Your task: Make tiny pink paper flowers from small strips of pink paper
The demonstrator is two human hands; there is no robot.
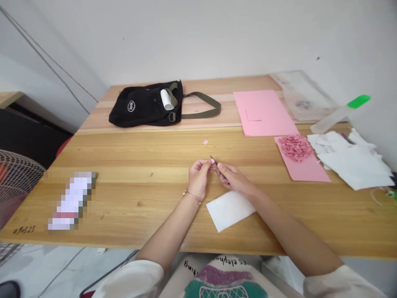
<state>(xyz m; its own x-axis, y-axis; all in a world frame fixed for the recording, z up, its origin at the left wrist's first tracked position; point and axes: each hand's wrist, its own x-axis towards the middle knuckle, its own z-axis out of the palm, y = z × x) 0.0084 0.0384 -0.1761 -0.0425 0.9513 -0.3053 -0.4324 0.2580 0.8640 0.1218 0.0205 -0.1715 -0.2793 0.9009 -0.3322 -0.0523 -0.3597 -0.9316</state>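
My left hand (198, 176) is closed, pinching a tiny piece of pink paper (212, 161) between thumb and fingers. In my right hand (234, 178) is a slim dark pointed tool (215, 161), its tip against the pink piece; whether it is tweezers or small scissors I cannot tell. Both hands meet just above the wooden table. A small pink paper square (205, 142) lies a little beyond them. Under my right wrist rests a white paper sheet (229, 210), partly covered by the forearm.
Pink sheets (263, 105) lie at the back right. Nearer, shredded pink paper (295, 147) sits on another pink sheet (305, 169), beside crumpled white paper (356, 161) and a green-capped bottle (341, 114). A black bag (142, 105) is at the back left, a blurred phone (71, 200) at the left.
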